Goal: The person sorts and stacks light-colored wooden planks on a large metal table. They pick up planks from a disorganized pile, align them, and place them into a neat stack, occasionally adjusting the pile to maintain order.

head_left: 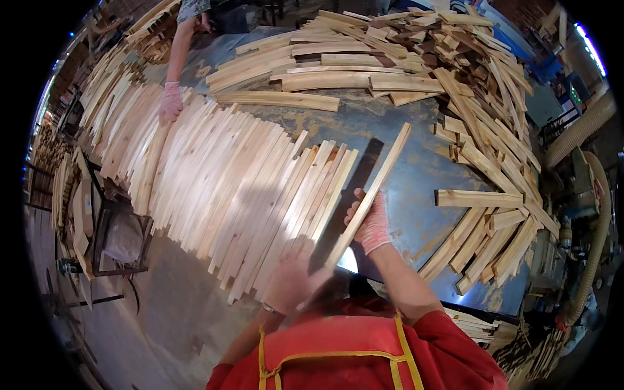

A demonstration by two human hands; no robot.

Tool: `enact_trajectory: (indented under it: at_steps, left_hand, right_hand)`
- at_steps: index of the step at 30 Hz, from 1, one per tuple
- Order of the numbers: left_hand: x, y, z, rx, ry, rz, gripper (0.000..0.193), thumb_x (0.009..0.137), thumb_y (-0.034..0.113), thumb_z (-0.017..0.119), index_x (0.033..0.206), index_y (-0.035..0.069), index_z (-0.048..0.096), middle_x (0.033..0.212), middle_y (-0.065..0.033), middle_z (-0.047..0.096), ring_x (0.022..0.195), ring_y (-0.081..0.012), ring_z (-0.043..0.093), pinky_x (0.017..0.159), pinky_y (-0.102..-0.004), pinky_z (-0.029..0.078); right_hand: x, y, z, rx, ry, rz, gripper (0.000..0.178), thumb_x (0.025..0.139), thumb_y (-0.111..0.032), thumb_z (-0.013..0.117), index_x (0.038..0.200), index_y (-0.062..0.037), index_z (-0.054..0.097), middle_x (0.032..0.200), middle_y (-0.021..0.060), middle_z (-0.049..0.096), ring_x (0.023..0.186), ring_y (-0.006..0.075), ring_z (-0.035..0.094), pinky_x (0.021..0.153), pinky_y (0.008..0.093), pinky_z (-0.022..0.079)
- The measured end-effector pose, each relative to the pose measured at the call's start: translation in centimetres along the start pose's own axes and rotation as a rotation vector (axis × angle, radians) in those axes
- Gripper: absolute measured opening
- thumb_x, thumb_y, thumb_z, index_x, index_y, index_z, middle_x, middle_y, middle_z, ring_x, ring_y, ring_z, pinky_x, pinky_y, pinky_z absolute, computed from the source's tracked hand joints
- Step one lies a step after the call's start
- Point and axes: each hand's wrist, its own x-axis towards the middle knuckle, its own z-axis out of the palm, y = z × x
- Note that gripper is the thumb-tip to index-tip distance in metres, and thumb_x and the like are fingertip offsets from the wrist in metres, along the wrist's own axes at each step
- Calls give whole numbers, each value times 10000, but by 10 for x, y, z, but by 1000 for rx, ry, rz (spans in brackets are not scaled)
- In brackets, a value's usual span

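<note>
- Centrally in the head view, the person's right hand (375,224), in a pale reddish glove, grips a long wooden strip (387,162), fingers wrapped round its lower half, holding it aslant above the tabletop (416,162).
- The left hand (290,276), also gloved, is near the strip's lower end; glare and blur hide its fingers, so whether it clasps the wood cannot be told.
- The two hands are apart, the left one lower.
- Left of them, a row of strips (201,162) lies side by side.
- A co-worker's gloved hand (171,102) touches that row's far side.
- To the right, loose wooden pieces (497,140) form a jumbled pile, one short board (478,198) lying crosswise near its lower end.
</note>
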Motion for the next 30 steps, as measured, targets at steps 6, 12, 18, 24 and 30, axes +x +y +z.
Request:
enact_trajectory:
  at_steps: [6,12,18,24,30]
  left_hand:
    - [8,-6,6,-187,-115,-57,496,907,248,707,1323,-10,629,1078,-264,704,1097,-475,663,939,-530,546]
    - [-4,-20,53,155,227,126,496,799,127,657,1287,39,648,1291,-176,612,1228,-407,579,1040,-566,473]
    - [10,-24,65,431,211,95,544,820,188,729,1337,113,580,1304,-98,576,1208,-353,566,989,-523,471]
    - [25,-6,39,401,184,105,457,875,303,735,1303,181,630,1273,-73,613,1188,-318,589,952,-516,484]
    - [65,-26,32,307,57,-241,435,925,411,709,1274,158,652,1248,-107,669,1116,-349,670,912,-521,546]
  right_hand:
    - [-44,39,61,-143,150,-128,468,1011,-611,677,1064,-147,700,887,19,683,765,210,641,687,392,552]
    - [17,-98,-41,-744,234,-748,258,1041,-274,658,1203,-75,671,900,4,603,830,115,563,794,294,515]
    - [81,-100,109,-2063,-173,-984,565,1007,-276,588,1508,-17,549,1319,204,720,1245,340,655,1101,467,470]
    - [128,-78,140,-2823,-288,-602,542,962,-329,630,1472,-149,594,1450,119,692,1405,405,560,1183,618,349]
    - [127,-77,151,-2861,-398,-495,554,928,-297,673,1463,-171,609,1452,115,696,1418,363,565,1177,589,355]
